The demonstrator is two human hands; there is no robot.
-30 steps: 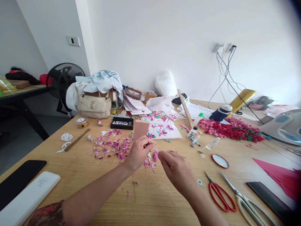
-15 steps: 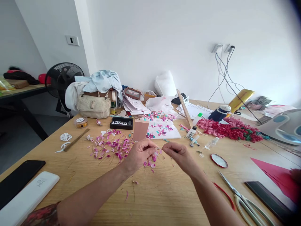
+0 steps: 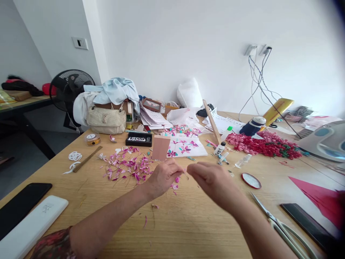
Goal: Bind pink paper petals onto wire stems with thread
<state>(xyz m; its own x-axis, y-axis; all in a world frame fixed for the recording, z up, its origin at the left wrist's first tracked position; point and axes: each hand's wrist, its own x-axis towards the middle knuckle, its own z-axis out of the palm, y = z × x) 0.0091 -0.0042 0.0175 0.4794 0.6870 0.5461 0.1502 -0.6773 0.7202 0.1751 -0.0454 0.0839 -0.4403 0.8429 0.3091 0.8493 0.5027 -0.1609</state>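
Observation:
Over the middle of the table, my left hand (image 3: 165, 176) is closed in a pinch, with a small pink flower piece (image 3: 185, 175) showing thinly at its fingertips. Facing it across a narrow gap is my right hand (image 3: 211, 180), its back turned up and its fingers pressed together. Whatever those right fingers hold, if anything, is hidden. Loose pink petals (image 3: 175, 187) lie just below my left hand. Farther left spreads a pile of pink-purple petals and thin stems (image 3: 129, 163). Behind my hands, finished-looking pink and teal flowers (image 3: 184, 148) rest on a white sheet beside an upright brown card (image 3: 161, 147).
Scissors (image 3: 272, 217), a dark phone (image 3: 304, 223) and a round red-rimmed lid (image 3: 251, 180) lie to the right. Small bottles (image 3: 219, 148) stand behind my right hand, near a red flower bundle (image 3: 265, 144). A white power bank (image 3: 40, 223) lies at the left.
My right hand has turned its back upward, its fingers straighter and its forearm swung right over the red curved handle. My left hand stays pinched in nearly the same place.

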